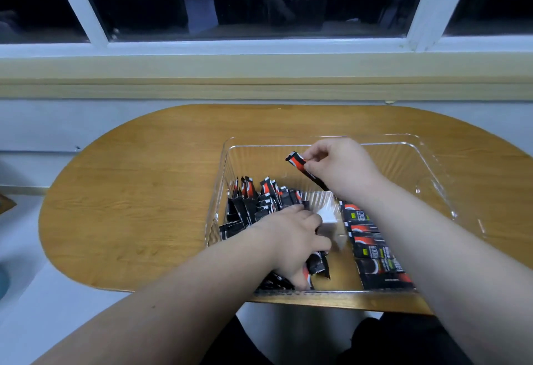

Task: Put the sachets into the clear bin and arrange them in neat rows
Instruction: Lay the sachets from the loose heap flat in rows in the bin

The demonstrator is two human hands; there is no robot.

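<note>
**Partway: One Row Laid, Heap to Sort**

Pinching one black-and-red stick sachet [302,170] in the right hand [343,168], thumb against curled fingertips, above the clear plastic bin [432,168]. Gripping a few more sachets [317,266] with the left hand [291,237], fingers curled, near the front wall. Seemingly done: a flat row [372,246] along the bin's right side. Left to do: straightening the jumbled heap [253,203] on its left. All resting on an oval wooden table [138,191].

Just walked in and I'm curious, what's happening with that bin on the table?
A person is filling a clear bin on a wooden table. The right hand pinches a single sachet above the bin, while the left hand grips a bunch of sachets on its left side. A flat row of sachets lies along the right side.
</note>
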